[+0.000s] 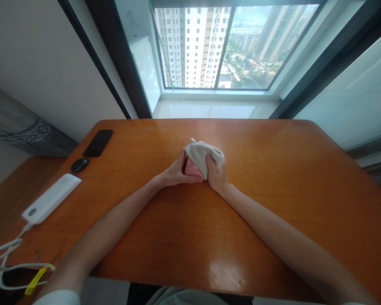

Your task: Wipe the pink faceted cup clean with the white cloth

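The pink object [193, 168] is mostly hidden by the white cloth [205, 154], left hand [179, 173] and right hand [216, 174]; its shape cannot be determined. The white cable [6, 250] exits the left frame edge. The round mark [32, 212] on the power bank [51, 198] is too small to read.

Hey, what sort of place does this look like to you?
Probably a home study in a high-rise apartment: a wooden desk holds a smartphone, a computer mouse and a white power bank, beneath a large window overlooking apartment towers.
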Available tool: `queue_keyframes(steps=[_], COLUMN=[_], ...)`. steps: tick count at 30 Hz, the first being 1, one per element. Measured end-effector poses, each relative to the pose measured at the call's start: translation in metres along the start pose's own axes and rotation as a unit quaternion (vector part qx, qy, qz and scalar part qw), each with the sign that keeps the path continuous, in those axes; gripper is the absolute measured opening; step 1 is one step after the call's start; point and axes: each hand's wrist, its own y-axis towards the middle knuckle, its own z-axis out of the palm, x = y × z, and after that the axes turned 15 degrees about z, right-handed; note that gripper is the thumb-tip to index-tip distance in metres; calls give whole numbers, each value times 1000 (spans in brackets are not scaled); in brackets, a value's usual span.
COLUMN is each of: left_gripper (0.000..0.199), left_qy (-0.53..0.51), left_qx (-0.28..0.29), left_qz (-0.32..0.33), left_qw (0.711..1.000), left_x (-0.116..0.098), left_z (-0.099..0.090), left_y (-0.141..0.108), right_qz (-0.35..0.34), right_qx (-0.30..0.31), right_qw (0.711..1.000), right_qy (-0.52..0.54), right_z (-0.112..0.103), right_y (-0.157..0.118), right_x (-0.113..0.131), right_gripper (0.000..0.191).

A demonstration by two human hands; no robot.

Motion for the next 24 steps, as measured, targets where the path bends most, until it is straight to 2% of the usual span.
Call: queue_keyframes(steps=[3,4,5,6,9,10,11,14,16,18,21,22,23,24], left_gripper=[98,94,89,87,93,97,100,89,83,82,89,92,94,94], left_qy=[-8,-10,-11,-10,-1,3,7,6,0,-4,10,16,19,18], left_qx=[23,28,28,21,-6,-10,-5,19,16,9,0,-3,1,11], left_qz=[41,42,40,37,33,38,45,66,63,51,44,48,52,55], left_qw=[999,999,999,999,999,999,999,998,998,999,999,999,998,998], left_x=[4,6,7,7,5,5,6,12,15,13,7,6,6,8], left_z=[2,3,3,3,2,1,1,2,3,3,2,2,2,2], left_y=[1,2,3,4,4,3,2,0,0,0,0,0,0,-1], right_qz=[-158,-187,-188,-161,-29,-13,-23,-163,-217,-169,-31,-17,-32,-76], right_qx=[96,111,110,96,14,-3,3,87,111,93,29,22,26,46], right_qw=[981,974,974,981,999,1000,1000,981,966,979,999,1000,999,996], right_qy=[-57,-63,-62,-54,-9,0,-4,-63,-81,-60,-1,3,-5,-26], right_z=[-5,-6,-6,-5,-2,-2,-2,-5,-6,-5,-3,-3,-4,-5], right_y=[-4,-4,-4,-3,1,1,0,-4,-5,-3,1,1,1,0], right_x=[4,4,4,3,1,1,2,5,5,4,2,2,2,3], right_gripper=[43,43,42,41,41,40,40,44,44,42,41,41,41,42])
